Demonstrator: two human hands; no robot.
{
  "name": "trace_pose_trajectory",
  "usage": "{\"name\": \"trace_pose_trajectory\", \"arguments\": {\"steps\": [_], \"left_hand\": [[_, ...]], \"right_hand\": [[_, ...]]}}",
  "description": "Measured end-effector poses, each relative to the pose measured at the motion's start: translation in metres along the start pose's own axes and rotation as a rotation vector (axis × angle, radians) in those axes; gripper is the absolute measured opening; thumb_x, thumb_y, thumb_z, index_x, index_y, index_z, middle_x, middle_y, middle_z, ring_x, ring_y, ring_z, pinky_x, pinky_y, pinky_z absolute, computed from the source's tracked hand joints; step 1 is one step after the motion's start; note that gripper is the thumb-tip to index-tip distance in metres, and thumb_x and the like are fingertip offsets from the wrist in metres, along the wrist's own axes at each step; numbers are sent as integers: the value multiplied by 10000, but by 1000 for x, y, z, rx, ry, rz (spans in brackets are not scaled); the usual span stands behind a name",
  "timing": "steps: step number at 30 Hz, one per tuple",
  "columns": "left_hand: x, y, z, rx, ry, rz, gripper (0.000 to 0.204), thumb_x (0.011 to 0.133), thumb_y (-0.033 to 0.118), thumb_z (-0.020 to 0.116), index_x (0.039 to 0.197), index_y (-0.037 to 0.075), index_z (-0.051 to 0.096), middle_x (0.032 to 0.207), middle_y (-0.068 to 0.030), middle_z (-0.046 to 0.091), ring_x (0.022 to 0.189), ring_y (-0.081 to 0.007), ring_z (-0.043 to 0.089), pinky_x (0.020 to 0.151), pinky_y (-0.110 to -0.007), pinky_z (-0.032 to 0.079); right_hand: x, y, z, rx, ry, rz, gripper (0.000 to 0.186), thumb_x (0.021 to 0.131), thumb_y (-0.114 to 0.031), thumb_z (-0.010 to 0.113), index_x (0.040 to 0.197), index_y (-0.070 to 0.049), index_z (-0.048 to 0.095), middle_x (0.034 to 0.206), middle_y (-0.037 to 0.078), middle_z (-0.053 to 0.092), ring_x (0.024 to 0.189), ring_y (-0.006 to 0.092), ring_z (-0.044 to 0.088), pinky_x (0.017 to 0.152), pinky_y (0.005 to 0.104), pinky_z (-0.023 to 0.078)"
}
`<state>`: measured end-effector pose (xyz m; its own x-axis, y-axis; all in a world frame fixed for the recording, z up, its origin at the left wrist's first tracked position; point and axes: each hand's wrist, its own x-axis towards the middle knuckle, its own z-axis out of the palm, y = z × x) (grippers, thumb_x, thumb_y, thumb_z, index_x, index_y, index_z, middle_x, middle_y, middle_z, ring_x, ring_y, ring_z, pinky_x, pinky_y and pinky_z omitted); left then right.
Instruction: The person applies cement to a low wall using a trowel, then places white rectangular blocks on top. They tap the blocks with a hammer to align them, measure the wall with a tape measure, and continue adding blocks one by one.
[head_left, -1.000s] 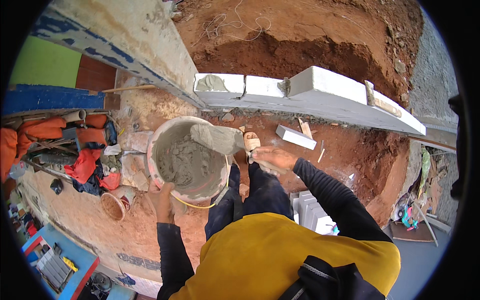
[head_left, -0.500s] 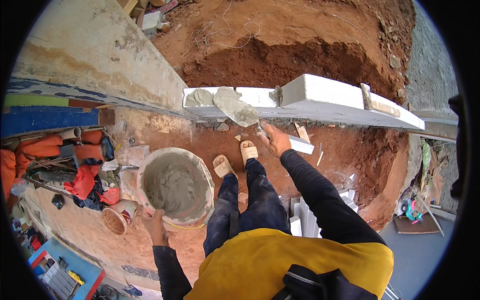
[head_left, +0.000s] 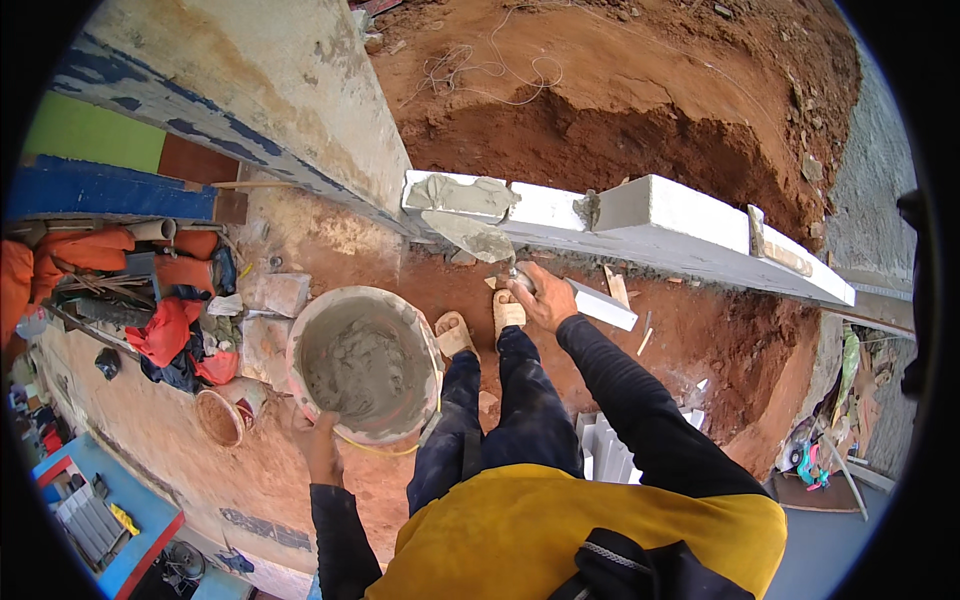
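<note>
My right hand (head_left: 541, 299) is closed round the handle of a trowel (head_left: 468, 237), whose blade is coated with wet mortar. That blade lies along the near edge of a low wall of white blocks (head_left: 700, 220). A layer of grey mortar (head_left: 462, 195) covers the top of the block at the wall's left end. My left hand (head_left: 320, 448) grips the near-left rim of a large round bucket (head_left: 436, 365), its fingers partly hidden. Inside the bucket is wet grey mortar (head_left: 365, 365), which stands left of my legs.
A concrete wall (head_left: 290, 90) meets the block wall's left end. Loose white blocks (head_left: 607, 447) lie right of my legs. A small dirty bucket (head_left: 219, 418) and orange-red cloths (head_left: 168, 332) are at the left. Red soil (head_left: 620, 110) rises beyond the block wall.
My right hand has moved slightly left, and the trowel blade has come off the block top to its near edge. Mortar now spreads more widely over the left block. My left hand stays at the bucket.
</note>
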<state>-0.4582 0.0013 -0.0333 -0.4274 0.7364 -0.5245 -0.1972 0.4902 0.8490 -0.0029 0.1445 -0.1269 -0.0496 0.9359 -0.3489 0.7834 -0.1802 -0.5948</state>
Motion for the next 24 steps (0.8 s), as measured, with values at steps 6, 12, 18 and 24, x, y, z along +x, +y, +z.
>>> {"name": "trace_pose_trajectory", "arguments": {"steps": [6, 12, 18, 24], "left_hand": [[0, 0, 10, 3, 15, 23, 253, 806, -77, 647, 1044, 9, 646, 988, 5, 673, 829, -94, 602, 781, -256, 490], [3, 7, 17, 27, 29, -5, 244, 808, -70, 650, 1039, 6, 646, 985, -3, 665, 824, -97, 596, 784, -257, 490], [9, 10, 36, 131, -1, 104, 159, 788, -8, 681, 929, 46, 632, 847, 46, 586, 721, -80, 528, 658, -261, 427], [13, 30, 47, 320, -166, 142, 181, 836, 21, 662, 1006, -18, 711, 884, 16, 660, 797, -88, 553, 751, -263, 481]], "right_hand": [[53, -11, 48, -63, 197, -130, 443, 1050, -384, 639, 1391, -107, 583, 1278, 219, 676, 1135, 436, 673, 950, 530, 562], [49, 17, 85, -223, 178, -90, 445, 1048, -341, 633, 1446, -153, 571, 1312, 240, 655, 1158, 462, 650, 964, 539, 556], [-71, -1, 16, -120, -25, 10, 461, 1028, -447, 650, 1383, -154, 637, 1186, 205, 723, 1053, 446, 715, 895, 527, 579], [-85, -97, -10, -155, -326, -342, 352, 1027, -352, 635, 1180, -39, 685, 1023, 229, 750, 877, 424, 750, 778, 520, 599]]}}
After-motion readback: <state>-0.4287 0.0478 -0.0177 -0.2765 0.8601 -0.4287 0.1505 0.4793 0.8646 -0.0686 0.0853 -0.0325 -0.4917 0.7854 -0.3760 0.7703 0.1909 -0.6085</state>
